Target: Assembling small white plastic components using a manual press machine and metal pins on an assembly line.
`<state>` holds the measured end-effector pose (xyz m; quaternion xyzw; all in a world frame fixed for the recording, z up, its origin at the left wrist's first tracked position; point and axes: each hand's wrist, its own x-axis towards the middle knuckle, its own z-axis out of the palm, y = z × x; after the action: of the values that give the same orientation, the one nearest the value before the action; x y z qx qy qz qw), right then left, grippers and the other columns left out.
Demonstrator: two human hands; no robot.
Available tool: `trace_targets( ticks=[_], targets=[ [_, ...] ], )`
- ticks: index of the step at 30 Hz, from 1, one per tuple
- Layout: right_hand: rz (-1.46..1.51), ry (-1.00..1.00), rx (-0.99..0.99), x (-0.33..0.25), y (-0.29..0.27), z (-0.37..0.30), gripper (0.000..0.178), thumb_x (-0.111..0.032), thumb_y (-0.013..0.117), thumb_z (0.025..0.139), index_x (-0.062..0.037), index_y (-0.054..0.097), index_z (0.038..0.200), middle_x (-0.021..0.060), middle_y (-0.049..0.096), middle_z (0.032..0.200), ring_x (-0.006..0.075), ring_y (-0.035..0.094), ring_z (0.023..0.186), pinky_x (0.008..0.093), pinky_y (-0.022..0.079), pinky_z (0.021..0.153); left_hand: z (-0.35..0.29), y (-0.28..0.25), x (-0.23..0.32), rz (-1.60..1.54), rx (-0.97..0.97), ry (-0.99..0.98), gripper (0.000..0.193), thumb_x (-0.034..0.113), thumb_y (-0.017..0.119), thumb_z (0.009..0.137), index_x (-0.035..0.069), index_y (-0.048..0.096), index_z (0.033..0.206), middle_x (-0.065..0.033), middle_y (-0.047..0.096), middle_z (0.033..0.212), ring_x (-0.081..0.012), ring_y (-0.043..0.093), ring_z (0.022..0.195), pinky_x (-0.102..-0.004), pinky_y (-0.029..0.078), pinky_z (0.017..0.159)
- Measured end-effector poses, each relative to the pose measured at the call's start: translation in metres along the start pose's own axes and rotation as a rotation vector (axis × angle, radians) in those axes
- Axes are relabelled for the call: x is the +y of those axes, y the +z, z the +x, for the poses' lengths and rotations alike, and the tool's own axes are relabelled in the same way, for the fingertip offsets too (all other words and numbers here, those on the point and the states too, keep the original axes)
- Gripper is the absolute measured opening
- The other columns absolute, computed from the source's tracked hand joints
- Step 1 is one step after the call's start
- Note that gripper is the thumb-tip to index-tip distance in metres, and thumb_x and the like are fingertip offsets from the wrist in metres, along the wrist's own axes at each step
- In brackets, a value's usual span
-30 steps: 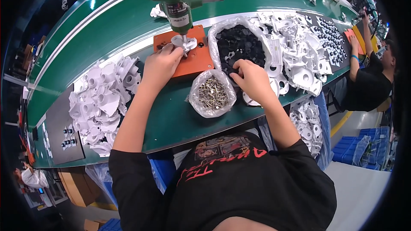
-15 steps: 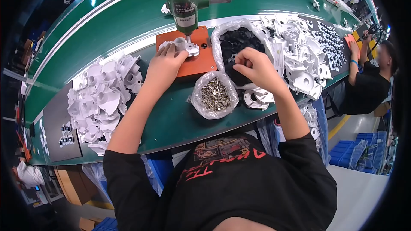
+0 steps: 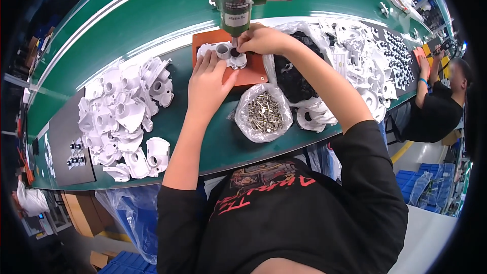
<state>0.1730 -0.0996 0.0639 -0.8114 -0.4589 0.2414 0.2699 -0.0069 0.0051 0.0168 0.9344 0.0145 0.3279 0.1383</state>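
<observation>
- The white plastic part (image 3: 240, 62) lies on top of the orange block (image 3: 253, 76), under the press rod (image 3: 235, 41); if it sat skewed there, the rod could meet it off-centre.
- The left hand (image 3: 208, 77) spreads fairly wide at the part's near edge on the block; whether it grips is impossible to tell. A slack touch could let the part shift.
- The right hand (image 3: 252, 39) pinches narrowly on a dark disc (image 3: 234, 52) above the block; a loose pinch might drop or tilt it.
- Its fingers sit close to the rod, so a stroke now could nip them.
- Right of the block, the forearm crosses the bag of dark pieces (image 3: 296, 82); a brush could spill some.
</observation>
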Motion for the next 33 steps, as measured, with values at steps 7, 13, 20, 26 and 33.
trace_targets(
  ticks=[7, 13, 20, 26, 33],
  targets=[
    [-0.026, 0.008, -0.028, 0.008, 0.002, 0.012, 0.035, -0.037, 0.073, 0.067, -0.0051, 0.063, 0.076, 0.0111, 0.063, 0.074, 0.0216, 0.060, 0.076, 0.0360, 0.043, 0.070, 0.000, 0.002, -0.001, 0.024, 0.093, -0.021, 0.024, 0.022, 0.067, 0.078, 0.000, 0.059, 0.084, -0.0215, 0.063, 0.108, -0.0346, 0.059, 0.108, -0.0433, 0.045, 0.097],
    [-0.423, -0.105, 0.323, -0.009, 0.016, -0.034, 0.029, -0.025, 0.072, 0.074, -0.0042, 0.051, 0.073, 0.0095, 0.051, 0.081, 0.0267, 0.050, 0.090, 0.0378, 0.034, 0.083, 0.000, 0.003, -0.003, 0.006, 0.106, -0.009, 0.022, 0.021, 0.066, 0.078, 0.000, 0.058, 0.082, -0.0209, 0.064, 0.107, -0.0339, 0.059, 0.107, -0.0420, 0.045, 0.096],
    [-0.349, -0.521, 0.096, -0.036, 0.036, -0.125, 0.017, -0.014, 0.073, 0.069, -0.0064, 0.065, 0.081, 0.0064, 0.054, 0.080, 0.0259, 0.052, 0.082, 0.0364, 0.042, 0.073, -0.002, 0.005, -0.004, 0.035, 0.109, -0.006, 0.021, 0.020, 0.066, 0.078, 0.001, 0.058, 0.083, -0.0208, 0.064, 0.108, -0.0337, 0.060, 0.106, -0.0417, 0.045, 0.096],
    [-0.560, -0.483, 0.199, -0.035, 0.061, -0.133, 0.014, -0.012, 0.069, 0.071, -0.0054, 0.064, 0.082, 0.0052, 0.055, 0.079, 0.0242, 0.054, 0.081, 0.0346, 0.044, 0.072, -0.001, 0.005, -0.002, 0.023, 0.116, -0.015, 0.022, 0.020, 0.066, 0.078, 0.001, 0.058, 0.083, -0.0210, 0.064, 0.108, -0.0337, 0.060, 0.107, -0.0420, 0.045, 0.097],
    [-0.279, -0.438, 0.087, -0.041, 0.046, -0.129, 0.010, -0.007, 0.066, 0.074, -0.0036, 0.062, 0.082, 0.0091, 0.057, 0.080, 0.0290, 0.057, 0.081, 0.0391, 0.047, 0.073, -0.002, 0.005, -0.004, 0.012, 0.120, -0.021, 0.023, 0.021, 0.066, 0.077, 0.000, 0.059, 0.085, -0.0205, 0.064, 0.107, -0.0336, 0.060, 0.107, -0.0423, 0.045, 0.097]
  ],
)
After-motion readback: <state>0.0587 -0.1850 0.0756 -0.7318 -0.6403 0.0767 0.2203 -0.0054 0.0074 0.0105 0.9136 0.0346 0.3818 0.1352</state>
